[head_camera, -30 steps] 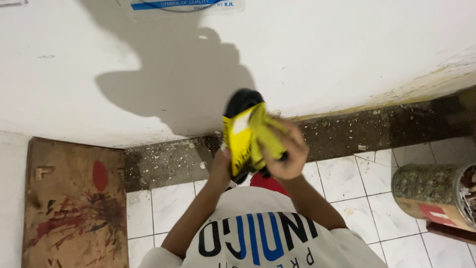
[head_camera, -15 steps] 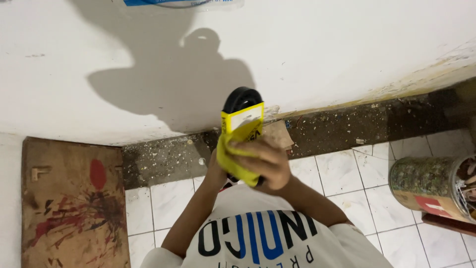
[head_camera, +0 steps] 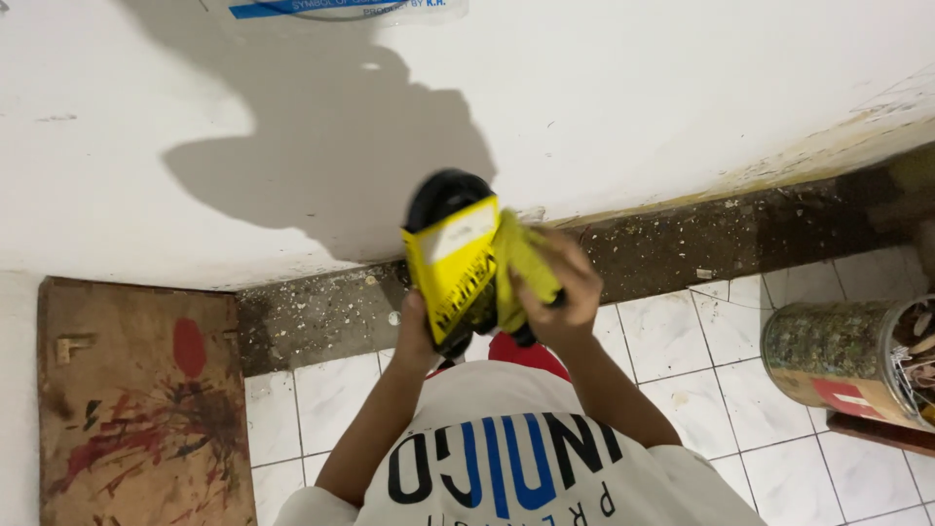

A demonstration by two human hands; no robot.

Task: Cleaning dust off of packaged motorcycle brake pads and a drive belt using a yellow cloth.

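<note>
I hold a yellow cardboard package [head_camera: 456, 270] with a black round object [head_camera: 446, 195] sticking out of its top, in front of my chest and above the tiled floor. My left hand [head_camera: 417, 336] grips the package from below at its left side. My right hand [head_camera: 557, 292] is closed around the package's right side, where a yellow flap [head_camera: 526, 268] is folded out. A red object [head_camera: 526, 353] shows just beneath my hands, partly hidden by them.
A white wall [head_camera: 633, 107] rises ahead, with a dirty dark strip [head_camera: 682, 248] along its base. A paint-stained wooden board [head_camera: 136, 399] lies at the left. A patterned cylindrical tin [head_camera: 838, 360] with sticks in it lies at the right on the white tiles [head_camera: 682, 341].
The package has turned in my hands: its flat yellow face now points left and the flap stands out at the right. My right hand shifted from covering the front to the right side.
</note>
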